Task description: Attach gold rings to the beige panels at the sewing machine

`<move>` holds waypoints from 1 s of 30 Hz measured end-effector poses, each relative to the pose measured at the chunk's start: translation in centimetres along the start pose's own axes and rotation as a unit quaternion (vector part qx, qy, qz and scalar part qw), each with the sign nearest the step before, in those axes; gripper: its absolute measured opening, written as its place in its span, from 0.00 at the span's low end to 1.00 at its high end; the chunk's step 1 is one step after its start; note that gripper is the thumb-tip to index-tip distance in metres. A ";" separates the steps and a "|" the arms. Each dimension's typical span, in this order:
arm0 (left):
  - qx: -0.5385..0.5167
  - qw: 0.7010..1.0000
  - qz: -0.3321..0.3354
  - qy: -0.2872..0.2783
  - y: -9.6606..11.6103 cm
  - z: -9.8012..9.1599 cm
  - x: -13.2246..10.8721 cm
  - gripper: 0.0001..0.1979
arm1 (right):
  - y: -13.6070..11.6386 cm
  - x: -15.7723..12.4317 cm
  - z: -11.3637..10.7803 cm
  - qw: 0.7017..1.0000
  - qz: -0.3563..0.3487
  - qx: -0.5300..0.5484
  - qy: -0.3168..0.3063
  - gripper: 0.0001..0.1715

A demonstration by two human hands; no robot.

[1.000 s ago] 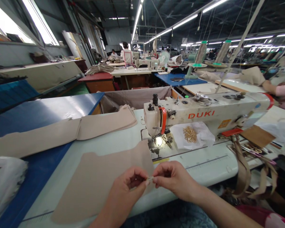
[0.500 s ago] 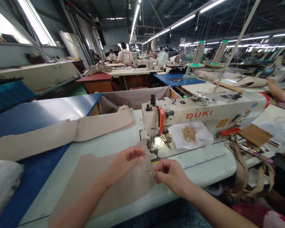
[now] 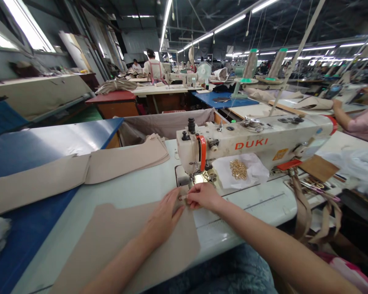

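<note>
A beige fabric panel (image 3: 119, 232) lies on the pale sewing table, its far corner close to the presser foot of the sewing machine (image 3: 221, 143). My left hand (image 3: 164, 214) rests flat on that corner with fingers stretched out. Just beside its fingertips, my right hand (image 3: 204, 196) is closed in a pinch on a small beige tab (image 3: 184, 197), which seems to carry a little metal ring. The tab sits over the panel's edge, in front of the lit needle plate (image 3: 199, 179). My right fingers partly cover it.
Gold metal rings (image 3: 238, 169) are heaped on white paper by the machine's arm. Stacked beige pieces (image 3: 125, 157) lie at the left, reaching over a blue table (image 3: 49, 143). Beige straps (image 3: 302, 208) hang at the right. A co-worker's arm (image 3: 343, 116) shows at far right.
Both hands have moved forward toward the needle. My right hand has carried the small piece to the panel's far corner. My left hand, raised before, now lies on the fabric.
</note>
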State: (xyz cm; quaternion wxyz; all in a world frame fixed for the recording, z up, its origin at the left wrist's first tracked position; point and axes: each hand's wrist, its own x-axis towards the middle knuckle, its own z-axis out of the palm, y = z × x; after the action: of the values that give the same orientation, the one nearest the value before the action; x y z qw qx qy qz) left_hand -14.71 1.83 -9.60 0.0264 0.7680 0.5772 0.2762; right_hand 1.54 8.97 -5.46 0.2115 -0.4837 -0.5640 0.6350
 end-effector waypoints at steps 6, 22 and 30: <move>-0.001 0.997 0.051 0.065 0.8 -0.8 1.6 0.08 | -0.4 1.5 0.5 0.998 0.010 -0.056 -0.023 0.14; 0.045 0.989 0.117 0.079 1.0 0.0 3.1 0.10 | -1.0 1.8 -0.1 0.964 -0.039 -0.262 -0.027 0.12; 0.026 0.991 0.105 0.076 0.9 0.0 3.1 0.08 | 2.1 -4.1 -3.2 0.810 -0.314 -0.492 -0.051 0.06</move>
State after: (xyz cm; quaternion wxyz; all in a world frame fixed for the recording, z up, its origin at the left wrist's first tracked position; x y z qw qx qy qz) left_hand -13.35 4.34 -8.04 -0.0667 0.8012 0.5010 0.3203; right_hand 6.62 6.72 -5.52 0.1043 -0.2865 -0.9321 0.1954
